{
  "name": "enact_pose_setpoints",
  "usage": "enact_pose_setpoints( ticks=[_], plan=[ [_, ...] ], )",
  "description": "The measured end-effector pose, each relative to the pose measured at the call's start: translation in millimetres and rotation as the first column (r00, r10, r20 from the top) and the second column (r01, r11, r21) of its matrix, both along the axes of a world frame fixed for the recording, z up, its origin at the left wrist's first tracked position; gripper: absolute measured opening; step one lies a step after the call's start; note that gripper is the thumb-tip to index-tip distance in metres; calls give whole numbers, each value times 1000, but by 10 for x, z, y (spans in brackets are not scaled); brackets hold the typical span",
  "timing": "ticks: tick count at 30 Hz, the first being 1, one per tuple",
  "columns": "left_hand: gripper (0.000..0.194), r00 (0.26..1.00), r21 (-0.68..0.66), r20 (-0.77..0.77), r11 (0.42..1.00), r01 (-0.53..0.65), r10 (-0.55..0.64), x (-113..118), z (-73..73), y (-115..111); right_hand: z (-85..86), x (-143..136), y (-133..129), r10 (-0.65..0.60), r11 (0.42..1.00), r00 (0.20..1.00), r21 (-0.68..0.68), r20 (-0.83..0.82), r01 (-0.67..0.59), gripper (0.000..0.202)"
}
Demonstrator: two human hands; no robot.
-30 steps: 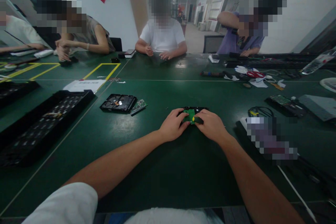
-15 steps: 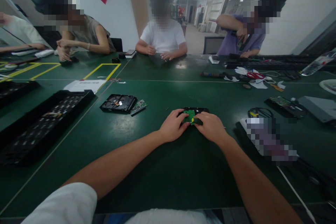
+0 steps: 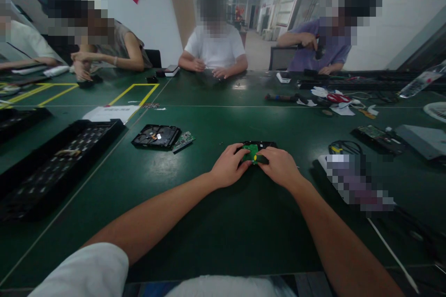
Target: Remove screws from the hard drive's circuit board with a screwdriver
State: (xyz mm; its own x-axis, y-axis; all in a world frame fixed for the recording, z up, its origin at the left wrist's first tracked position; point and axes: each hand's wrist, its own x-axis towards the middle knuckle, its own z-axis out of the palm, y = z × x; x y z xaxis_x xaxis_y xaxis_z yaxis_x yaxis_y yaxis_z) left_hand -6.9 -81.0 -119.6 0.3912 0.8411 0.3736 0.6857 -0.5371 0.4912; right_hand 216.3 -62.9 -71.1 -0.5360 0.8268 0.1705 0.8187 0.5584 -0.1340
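A black hard drive [image 3: 267, 145] with a green circuit board [image 3: 249, 152] lies on the dark green table in front of me. My left hand [image 3: 231, 165] grips its left side, thumb and fingers at the board's edge. My right hand [image 3: 281, 166] is closed round a dark screwdriver [image 3: 261, 159] with a yellow end, held low over the board. The screwdriver's tip is too small to make out. To the left, another black drive [image 3: 156, 136] rests beside a loose circuit board [image 3: 184, 141].
A long black tray [image 3: 62, 167] stands at the left. On the right are a pixelated device [image 3: 355, 183], a coiled cable [image 3: 344, 147], another drive [image 3: 378, 139] and a grey box [image 3: 423, 141]. Several people sit across the table [image 3: 209, 120].
The view has shifted slightly. Across the table at the right, a person's raised arm has moved lower and left. My hands keep their hold on the drive and screwdriver.
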Motion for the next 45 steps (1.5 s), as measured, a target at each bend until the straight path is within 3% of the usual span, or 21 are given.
enact_pose_setpoints(
  ticks=[26, 36, 45],
  plan=[
    [41, 1000, -5, -2, 1000, -2, 2, 13, 36, -16, -68, 92, 108, -26, 999, 990, -35, -139, 21, 20],
    [40, 1000, 4, 3, 1000, 1, -1, 13, 17, -14, -17, 71, 55, 34, 999, 998, -21, -55, -36, 21],
    [42, 1000, 3, -5, 1000, 3, -3, 9, 21, -11, 5, 10, -8, 17, 1000, 1000, -20, 12, -16, 22]
  ],
)
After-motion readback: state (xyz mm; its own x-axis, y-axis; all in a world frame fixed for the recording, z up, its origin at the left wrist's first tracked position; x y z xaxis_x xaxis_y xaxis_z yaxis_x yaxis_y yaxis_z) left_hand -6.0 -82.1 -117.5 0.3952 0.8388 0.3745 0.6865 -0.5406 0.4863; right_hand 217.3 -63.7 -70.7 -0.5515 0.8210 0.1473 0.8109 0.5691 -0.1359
